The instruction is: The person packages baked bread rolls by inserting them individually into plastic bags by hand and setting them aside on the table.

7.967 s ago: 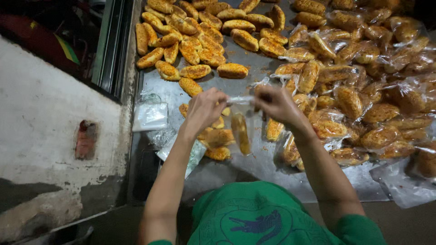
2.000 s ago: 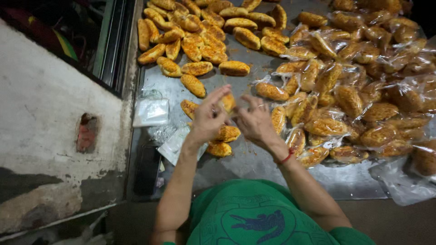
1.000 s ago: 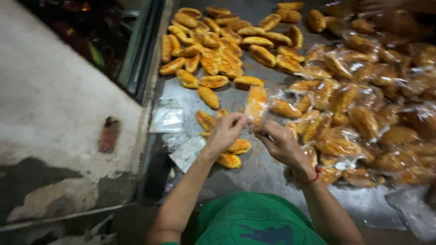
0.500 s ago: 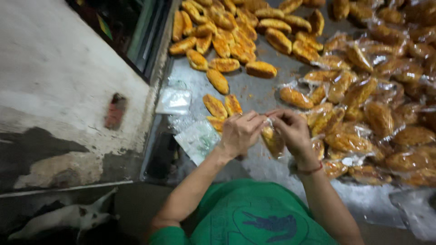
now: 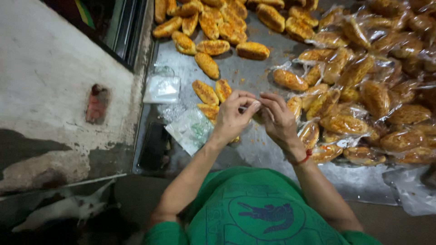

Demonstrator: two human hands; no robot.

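Both my forearms reach up from frame bottom toward centre. My left hand (image 5: 231,115) and right hand (image 5: 278,119) meet there, fingers curled, fingertips pinched together. Red band on right wrist.

We see golden-brown, dark-speckled pastries (image 5: 206,93) just left of our left hand (image 5: 233,115). Clear glossy wrappers (image 5: 345,113) lie right of our right hand (image 5: 279,120). A red band (image 5: 305,158) circles that wrist. Grey metal table (image 5: 247,68) beyond both hands; green shirt (image 5: 254,213) below them.
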